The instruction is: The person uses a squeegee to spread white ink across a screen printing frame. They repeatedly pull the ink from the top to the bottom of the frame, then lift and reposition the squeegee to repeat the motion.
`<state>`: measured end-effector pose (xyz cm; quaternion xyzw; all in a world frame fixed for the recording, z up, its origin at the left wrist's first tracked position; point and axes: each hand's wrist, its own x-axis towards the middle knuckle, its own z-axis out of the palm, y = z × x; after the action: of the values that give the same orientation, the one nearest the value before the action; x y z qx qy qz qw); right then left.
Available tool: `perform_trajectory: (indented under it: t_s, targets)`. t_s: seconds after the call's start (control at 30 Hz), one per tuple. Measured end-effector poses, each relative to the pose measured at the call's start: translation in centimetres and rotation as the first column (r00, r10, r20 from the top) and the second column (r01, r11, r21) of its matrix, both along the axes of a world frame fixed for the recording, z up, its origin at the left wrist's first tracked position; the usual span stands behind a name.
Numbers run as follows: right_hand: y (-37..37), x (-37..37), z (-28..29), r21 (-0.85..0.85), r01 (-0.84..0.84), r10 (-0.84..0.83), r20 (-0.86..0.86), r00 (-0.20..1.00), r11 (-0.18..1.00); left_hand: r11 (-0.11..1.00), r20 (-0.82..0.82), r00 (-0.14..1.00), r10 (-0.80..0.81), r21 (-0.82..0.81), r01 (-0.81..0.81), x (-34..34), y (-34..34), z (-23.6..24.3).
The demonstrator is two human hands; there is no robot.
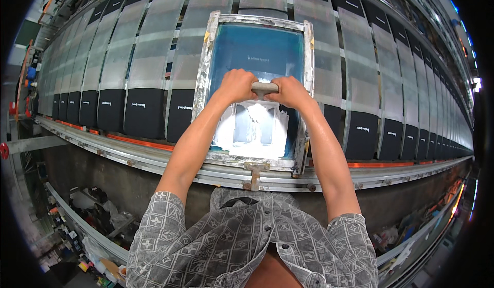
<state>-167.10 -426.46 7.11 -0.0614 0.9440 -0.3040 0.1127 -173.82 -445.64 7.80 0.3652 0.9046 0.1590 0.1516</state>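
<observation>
Both my hands are wrapped round the wooden handle of a squeegee (265, 88), my left hand (237, 84) at one end and my right hand (290, 91) at the other. The squeegee stands over the middle of a screen-printing frame (309, 46) with worn, white-stained edges. Blue mesh (257, 41) fills the frame, with a small line of lettering showing in its far half. Thick white ink (278, 141) is smeared over the mesh's near half. The squeegee's blade is mostly hidden by its handle and my hands.
Long pale printing boards (149, 46) run in a row to both sides, with black fabric pieces (144, 114) bearing white print at their ends. A metal rail (134, 155) with a clamp (254, 177) runs along the near edge. Behind me, a lower shelf (87, 226) holds clutter.
</observation>
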Motion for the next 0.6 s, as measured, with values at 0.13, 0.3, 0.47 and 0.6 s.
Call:
perform_trajectory:
  t_s: [0.13, 0.3, 0.47, 0.6]
  targets:
    - [-1.0, 3.0, -1.5, 0.006, -0.004, 0.004, -0.029, 1.0, 1.0, 1.0, -0.02, 1.0, 0.003, -0.009, -0.003, 3.0, -1.0, -1.0]
    - [-4.0, 12.4, -0.8, -0.05, -0.097, 0.098, 0.019, 0.995, 0.994, 0.996, 0.07, 0.993, -0.091, 0.03, 0.089, 12.2, -5.0, -1.0]
    - [2.6, 9.8, -1.0, -0.161, 0.546, -0.568, -0.311, 0.762, 0.822, 0.998, -0.028, 0.999, -0.045, 0.038, 0.046, 6.5, -3.3, -0.2]
    - [5.5, 9.3, -6.3, -0.154, 0.815, -0.827, -0.177, 0.534, 0.559, 0.999, -0.013, 0.999, 0.04, 0.008, -0.04, 1.8, -1.0, 0.4]
